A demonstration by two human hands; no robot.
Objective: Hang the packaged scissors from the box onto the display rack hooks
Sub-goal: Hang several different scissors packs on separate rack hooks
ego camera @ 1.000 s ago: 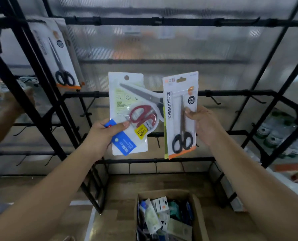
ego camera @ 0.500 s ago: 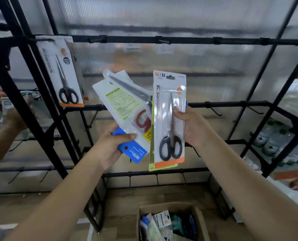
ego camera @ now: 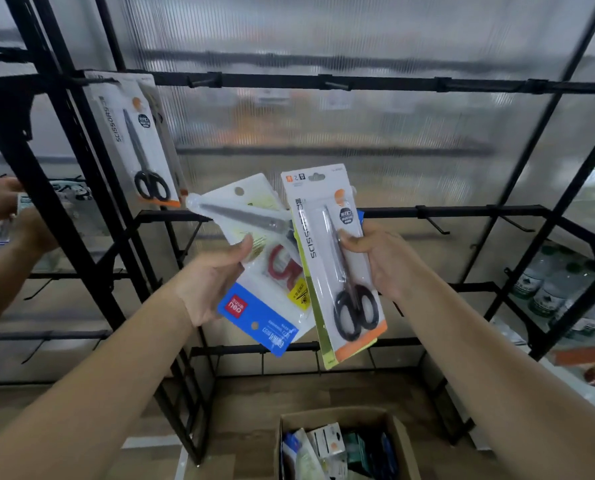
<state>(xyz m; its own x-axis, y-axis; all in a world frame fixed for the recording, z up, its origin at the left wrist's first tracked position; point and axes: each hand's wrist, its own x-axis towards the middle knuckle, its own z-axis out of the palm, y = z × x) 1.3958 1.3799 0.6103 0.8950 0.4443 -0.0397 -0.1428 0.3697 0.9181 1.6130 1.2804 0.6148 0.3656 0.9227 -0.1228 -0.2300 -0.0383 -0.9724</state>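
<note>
Behind the frame I see a ribbed translucent wall panel (ego camera: 375, 140), blurred shapes showing through it; off to my right, clear plastic bottles (ego camera: 559, 289) stand in a cluster on a lower shelf; at my far left, another person's hands (ego camera: 15, 216) hold something small; a wooden floor (ego camera: 247, 410) lies below me.

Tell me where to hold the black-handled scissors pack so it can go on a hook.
Hold the black scissors pack by its lower half, from the right edge, as the right hand does now with the thumb across the front. The card is long and flat, and its hang slot is at the top; a low side hold probably leaves that slot free for a hook.
</note>
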